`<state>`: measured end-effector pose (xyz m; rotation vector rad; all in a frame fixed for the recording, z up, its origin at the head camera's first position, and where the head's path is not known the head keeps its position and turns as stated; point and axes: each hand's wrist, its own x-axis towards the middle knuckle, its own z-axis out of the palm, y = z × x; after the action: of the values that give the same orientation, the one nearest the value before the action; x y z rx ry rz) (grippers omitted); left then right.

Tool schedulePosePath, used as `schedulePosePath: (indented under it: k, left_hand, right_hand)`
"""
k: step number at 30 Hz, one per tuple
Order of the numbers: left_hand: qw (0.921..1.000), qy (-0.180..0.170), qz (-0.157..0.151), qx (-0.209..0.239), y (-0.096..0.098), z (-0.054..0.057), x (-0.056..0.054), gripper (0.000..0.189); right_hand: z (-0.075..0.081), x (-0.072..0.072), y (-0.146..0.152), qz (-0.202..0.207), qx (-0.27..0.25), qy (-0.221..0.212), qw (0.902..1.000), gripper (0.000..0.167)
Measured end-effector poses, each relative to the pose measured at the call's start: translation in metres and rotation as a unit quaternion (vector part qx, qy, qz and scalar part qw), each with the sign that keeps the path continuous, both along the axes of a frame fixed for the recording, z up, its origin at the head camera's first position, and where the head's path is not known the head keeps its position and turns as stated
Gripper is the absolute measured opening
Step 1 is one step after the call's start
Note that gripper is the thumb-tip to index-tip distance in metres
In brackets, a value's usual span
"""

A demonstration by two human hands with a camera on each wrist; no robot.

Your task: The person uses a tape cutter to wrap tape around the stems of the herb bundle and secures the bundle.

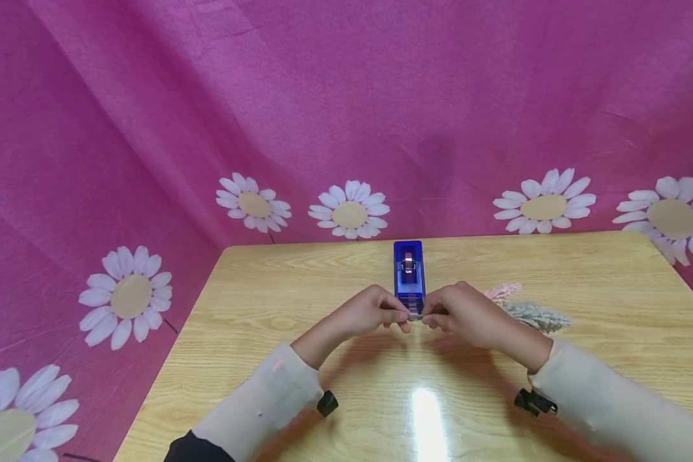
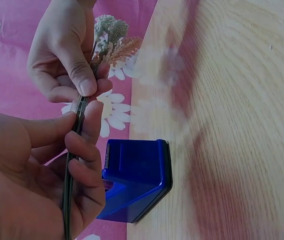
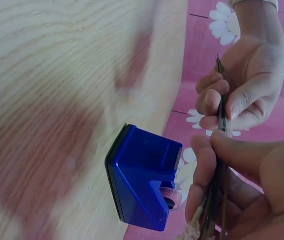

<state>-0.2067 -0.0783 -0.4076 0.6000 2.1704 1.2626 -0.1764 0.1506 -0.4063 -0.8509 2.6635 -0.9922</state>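
Both hands hold one thin bunch of artificial flowers, its dark stems (image 2: 67, 187) running from hand to hand. My left hand (image 1: 375, 311) pinches the stems between thumb and fingers toward their cut ends. Close beside it, my right hand (image 1: 462, 314) pinches them nearer the flower heads. Between the fingertips, a shiny clear strip like tape (image 2: 81, 104) lies against the stems. A grey-green flower head (image 1: 534, 316) and a pink one (image 1: 504, 292) stick out beyond the right hand. Just behind the hands stands a blue tape dispenser (image 1: 409, 282) with a roll (image 3: 171, 197) in it.
The wooden table (image 1: 254, 301) carries the dispenser near its back edge. A pink cloth (image 1: 346, 96) with white daisies hangs behind and at the left side. Black wrist cameras (image 1: 327, 403) sit under both cream sleeves (image 1: 277, 391).
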Motion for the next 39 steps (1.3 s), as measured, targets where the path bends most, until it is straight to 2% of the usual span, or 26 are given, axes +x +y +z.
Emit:
schedulePosePath:
  k: [2, 5, 8, 11, 15, 20, 23, 25, 28, 33, 36, 39]
  left_hand:
    - [1.0000, 0.001, -0.009, -0.001, 0.000, 0.001, 0.000, 0.021]
    - [0.9998, 0.013, -0.008, -0.008, 0.000, 0.001, 0.000, 0.020]
    - [0.9994, 0.027, 0.001, -0.023, 0.002, 0.002, 0.001, 0.018]
    - [0.9987, 0.033, 0.012, -0.036, 0.003, 0.002, 0.001, 0.015]
    - [0.9975, 0.050, 0.018, -0.046, 0.004, 0.003, 0.003, 0.014]
    - [0.9955, 0.074, 0.022, -0.054, 0.005, 0.004, 0.005, 0.014]
    - [0.9956, 0.075, 0.024, -0.051, 0.005, 0.004, 0.005, 0.014]
    - [0.9971, 0.060, 0.025, -0.039, 0.004, 0.002, 0.004, 0.013]
    - [0.9988, 0.039, 0.019, -0.022, 0.003, -0.002, 0.001, 0.013]
    - [0.9996, 0.016, -0.010, -0.019, 0.001, -0.008, -0.004, 0.024]
    - [0.9997, 0.001, -0.015, -0.020, 0.001, -0.011, -0.006, 0.035]
    - [0.9996, 0.004, -0.018, -0.021, 0.002, -0.012, -0.007, 0.040]
  right_hand:
    - [0.000, 0.001, -0.001, -0.007, -0.002, 0.008, 0.9999, 0.019]
    - [0.001, 0.002, -0.003, -0.017, -0.010, -0.001, 0.9998, 0.016]
    - [0.003, -0.001, -0.002, -0.014, -0.019, -0.031, 0.9992, 0.013]
    - [0.006, -0.006, 0.000, 0.007, -0.026, -0.072, 0.9970, 0.013]
    - [0.010, -0.018, 0.005, 0.043, -0.031, -0.132, 0.9898, 0.015]
    - [0.010, -0.028, 0.009, 0.083, -0.051, -0.193, 0.9763, 0.020]
    - [0.006, -0.028, 0.009, 0.081, -0.076, -0.216, 0.9701, 0.021]
    - [0.003, -0.027, 0.008, 0.067, -0.092, -0.215, 0.9700, 0.020]
    - [-0.001, -0.024, 0.006, 0.038, -0.097, -0.186, 0.9770, 0.017]
    - [-0.004, -0.020, 0.001, -0.001, -0.072, -0.128, 0.9892, 0.014]
    - [-0.004, -0.016, -0.002, -0.022, -0.055, -0.105, 0.9927, 0.013]
    - [-0.002, -0.014, -0.005, -0.038, -0.039, -0.091, 0.9944, 0.013]
